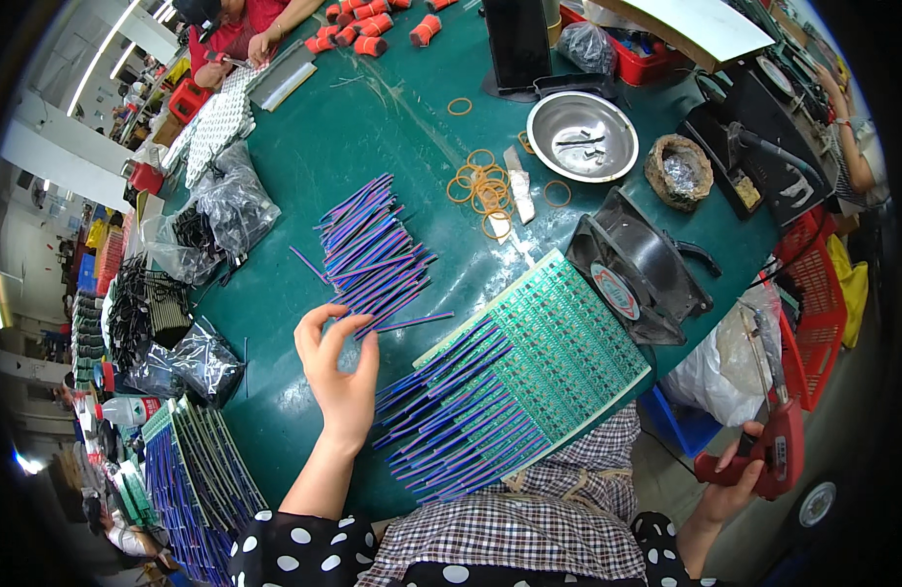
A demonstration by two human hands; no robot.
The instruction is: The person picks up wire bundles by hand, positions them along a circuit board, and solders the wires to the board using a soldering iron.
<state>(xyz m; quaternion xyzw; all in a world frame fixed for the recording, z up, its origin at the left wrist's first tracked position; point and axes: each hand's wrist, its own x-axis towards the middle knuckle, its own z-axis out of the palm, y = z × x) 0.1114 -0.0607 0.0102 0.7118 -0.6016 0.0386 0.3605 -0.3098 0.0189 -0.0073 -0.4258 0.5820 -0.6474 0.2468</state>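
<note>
My left hand (338,364) reaches over the green table (373,127), its fingertips closed on a thin blue-purple wire at the near edge of a loose pile of such wires (373,252). A green circuit board panel (559,342) lies tilted at the table's front edge, with a row of blue wires (461,421) sticking out of its left side. My right hand (740,474) hangs low beside the table on the right and grips a red soldering gun (779,440) with its tip pointing up.
A black fan (632,269) sits right of the panel. Behind it are a steel bowl (581,135), rubber bands (482,186) and a solder stand. Bags of black parts (231,201) and stacked finished panels (192,470) lie left. Another person works at the far end.
</note>
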